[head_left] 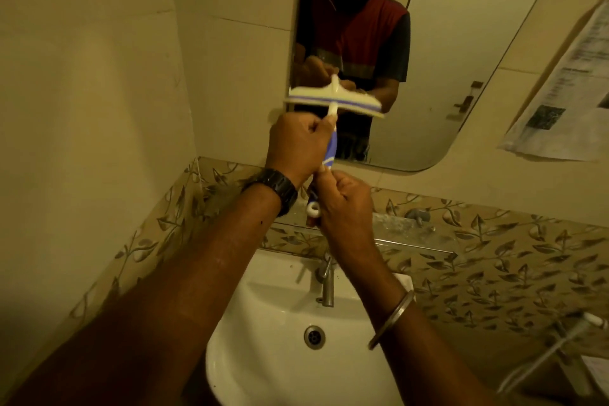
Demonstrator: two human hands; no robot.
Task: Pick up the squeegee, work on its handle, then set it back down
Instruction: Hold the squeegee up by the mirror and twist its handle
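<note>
We stand at the sink (263,323), our landmark, with the mirror (412,76) on the wall above it and the tap (326,283) at its back edge. Above the sink and in front of the mirror we hold the squeegee (333,102) up, blade uppermost and roughly level, handle (330,152) slanting down toward the tap. Our left hand (296,145) is clenched round the upper handle, likely to steady it. Our right hand (342,198), nearer the sink, grasps the lower handle just above its ring end, probably to twist or pull that part. So the squeegee sits in both grips, clear of the sink.
</note>
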